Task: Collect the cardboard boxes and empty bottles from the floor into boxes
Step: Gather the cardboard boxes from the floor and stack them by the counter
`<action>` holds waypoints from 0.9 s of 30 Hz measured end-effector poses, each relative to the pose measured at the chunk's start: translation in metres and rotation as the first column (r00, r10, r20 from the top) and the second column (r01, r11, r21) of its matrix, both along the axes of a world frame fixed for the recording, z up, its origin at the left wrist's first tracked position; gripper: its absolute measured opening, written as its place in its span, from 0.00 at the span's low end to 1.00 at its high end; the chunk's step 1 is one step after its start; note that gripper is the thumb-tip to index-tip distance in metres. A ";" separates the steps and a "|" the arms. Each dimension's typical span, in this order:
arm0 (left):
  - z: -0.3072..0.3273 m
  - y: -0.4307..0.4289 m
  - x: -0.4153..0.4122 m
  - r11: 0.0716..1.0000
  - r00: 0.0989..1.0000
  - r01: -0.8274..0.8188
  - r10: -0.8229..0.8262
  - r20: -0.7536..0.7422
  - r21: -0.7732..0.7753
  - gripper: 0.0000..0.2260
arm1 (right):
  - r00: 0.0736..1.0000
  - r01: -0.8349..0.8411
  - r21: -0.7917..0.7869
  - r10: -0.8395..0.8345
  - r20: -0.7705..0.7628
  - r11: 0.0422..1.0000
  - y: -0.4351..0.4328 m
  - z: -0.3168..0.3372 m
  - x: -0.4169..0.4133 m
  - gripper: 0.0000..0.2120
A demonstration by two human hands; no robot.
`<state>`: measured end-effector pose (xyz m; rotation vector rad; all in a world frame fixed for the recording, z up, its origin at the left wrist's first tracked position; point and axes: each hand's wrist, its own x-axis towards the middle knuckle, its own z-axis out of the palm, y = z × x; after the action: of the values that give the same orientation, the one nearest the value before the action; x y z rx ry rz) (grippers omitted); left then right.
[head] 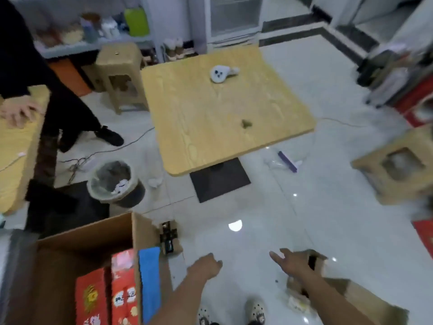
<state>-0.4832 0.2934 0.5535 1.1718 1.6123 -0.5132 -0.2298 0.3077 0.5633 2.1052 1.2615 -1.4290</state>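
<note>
A large open cardboard box (pixel 89 233) stands on the floor at the lower left, holding flat red cartons (pixel 90 299) and a blue one (pixel 150 280). My left hand (pixel 206 266) hovers over the floor just right of that box, fingers curled, holding nothing. My right hand (pixel 293 261) is stretched flat over a second open cardboard box (pixel 360 299) at the lower right, with its fingers straight. An empty clear plastic bottle with a purple label (pixel 285 161) lies on the floor beside the table's near right corner.
A wooden table (pixel 210 127) with a white controller (pixel 220 73) stands ahead. A lined waste bin (pixel 114 181) sits left of it, with cables nearby. Wooden stools (pixel 396 170) stand at right and at the back. Another person (pixel 58 95) stands at left.
</note>
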 end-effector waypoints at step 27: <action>-0.519 0.162 0.290 0.776 0.795 0.599 -0.605 -0.038 0.197 0.34 | 0.930 0.349 0.224 -0.366 0.037 0.910 -0.009 -0.513 0.194 0.06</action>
<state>-0.1929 0.4554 0.0350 1.8621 1.2539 -0.7470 -0.0354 0.2990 0.0506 2.6229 1.0789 -1.3795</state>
